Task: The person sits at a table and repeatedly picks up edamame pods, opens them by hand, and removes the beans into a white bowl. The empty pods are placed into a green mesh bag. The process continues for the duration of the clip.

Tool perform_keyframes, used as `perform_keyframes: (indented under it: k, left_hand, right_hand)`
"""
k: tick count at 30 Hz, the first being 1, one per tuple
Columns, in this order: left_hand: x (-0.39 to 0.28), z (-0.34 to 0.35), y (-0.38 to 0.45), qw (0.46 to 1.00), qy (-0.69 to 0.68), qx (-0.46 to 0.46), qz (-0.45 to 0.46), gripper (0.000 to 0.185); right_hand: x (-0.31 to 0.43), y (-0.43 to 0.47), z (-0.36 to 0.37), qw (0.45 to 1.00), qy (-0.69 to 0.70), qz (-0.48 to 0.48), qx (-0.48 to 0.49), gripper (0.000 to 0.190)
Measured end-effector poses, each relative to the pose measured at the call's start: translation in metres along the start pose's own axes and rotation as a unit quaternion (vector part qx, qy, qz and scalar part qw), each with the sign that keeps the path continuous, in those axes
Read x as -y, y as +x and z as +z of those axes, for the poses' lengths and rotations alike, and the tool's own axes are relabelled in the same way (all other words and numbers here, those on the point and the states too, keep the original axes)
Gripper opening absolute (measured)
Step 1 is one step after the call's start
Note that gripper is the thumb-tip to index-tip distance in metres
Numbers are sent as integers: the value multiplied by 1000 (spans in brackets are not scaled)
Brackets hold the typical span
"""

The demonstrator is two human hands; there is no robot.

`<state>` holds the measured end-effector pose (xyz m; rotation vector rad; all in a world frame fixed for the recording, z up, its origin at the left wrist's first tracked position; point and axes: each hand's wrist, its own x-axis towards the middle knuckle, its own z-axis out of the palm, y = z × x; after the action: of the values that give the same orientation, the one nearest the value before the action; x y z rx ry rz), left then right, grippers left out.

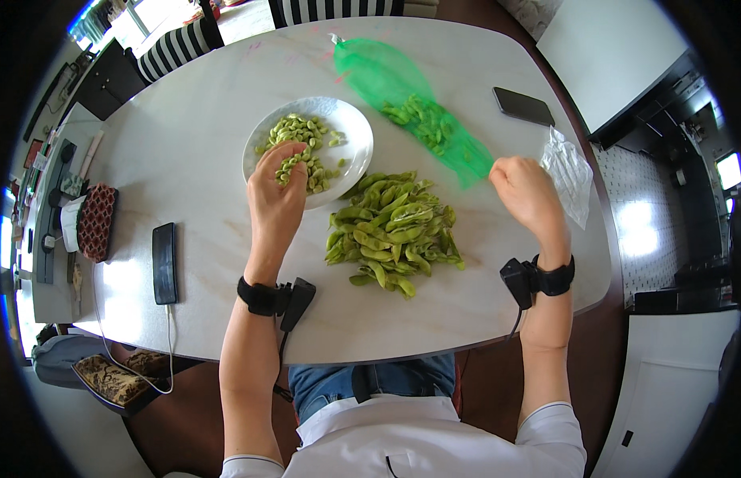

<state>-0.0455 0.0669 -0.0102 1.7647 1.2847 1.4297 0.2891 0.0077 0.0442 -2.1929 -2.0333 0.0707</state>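
My left hand (273, 188) is over the near left side of a white plate (355, 140). Its thumb and curled fingers surround some shelled green beans (315, 173); whether these rest in the hand or on the plate I cannot tell. More beans lie heaped on the plate. My right hand (523, 194) is closed at the lower right end of a green mesh bag (382, 66), seemingly pinching its edge. Inside the bag are several green pods or empty shells (427, 122). Between my hands, nearer to me, lies a pile of unshelled green bean pods (394, 230), close by the plate's rim.
A dark phone (523, 106) and a crumpled clear plastic bag (566, 176) lie at the right. On the left, another phone (164, 263) has a white cable hanging over the edge of the table (197, 137). A patterned tissue holder (97, 222) stands farther left. Striped chairs (178, 51) line the far side.
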Motion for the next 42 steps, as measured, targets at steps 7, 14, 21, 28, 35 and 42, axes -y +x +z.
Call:
perform_keyframes:
  k: [7, 14, 21, 28, 35, 42]
  left_hand:
    - [-12, 1, -5, 999, -46, -7, -15, 20]
    - [-23, 6, -13, 993, -101, 17, -50, 18]
    - [-31, 13, -19, 991, -125, 42, -18, 16]
    - [-43, 16, -27, 985, -142, 91, -44, 16]
    - [-66, 22, -44, 919, -298, 176, -187, 21]
    - [-66, 22, -49, 839, -424, 214, -266, 16]
  right_hand:
    - [-13, 21, 44, 972, 86, -114, -186, 17]
    - [-14, 29, 62, 977, 61, -144, -143, 19]
    - [-13, 35, 65, 977, 89, -134, -138, 11]
    - [6, 7, 7, 966, 256, -45, 5, 7]
    - [59, -19, -5, 786, 591, -139, 116, 17]
    - [88, -32, 12, 846, 497, -192, 17, 18]
